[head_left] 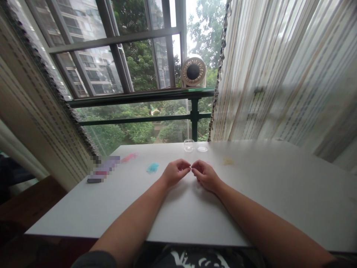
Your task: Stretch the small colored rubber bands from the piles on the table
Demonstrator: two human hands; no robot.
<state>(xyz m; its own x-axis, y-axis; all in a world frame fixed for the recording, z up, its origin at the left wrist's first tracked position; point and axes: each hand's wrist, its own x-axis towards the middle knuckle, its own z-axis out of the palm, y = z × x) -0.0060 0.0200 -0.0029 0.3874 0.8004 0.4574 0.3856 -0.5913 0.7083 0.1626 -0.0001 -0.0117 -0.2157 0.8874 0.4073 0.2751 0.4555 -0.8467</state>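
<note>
My left hand (177, 172) and my right hand (205, 175) meet fingertip to fingertip above the middle of the white table (192, 223). Both are closed in a pinch. Whatever lies between the fingers, if anything, is too small to make out. Left of my left hand is a small blue pile (153, 168) of fine pieces. A pink-red pile (129, 158) lies farther left, and a yellowish pile (228, 160) is to the right of my right hand. Some pale pink shows just behind my right hand, mostly hidden by it.
Near the far edge stand a clear round container (189, 145) and a flat clear lid-like disc (202, 149). A blurred-out purple box-like item (104, 169) lies at the left edge. Beyond are a white fan (193, 71), a green railing (139, 97) and curtains (267, 74).
</note>
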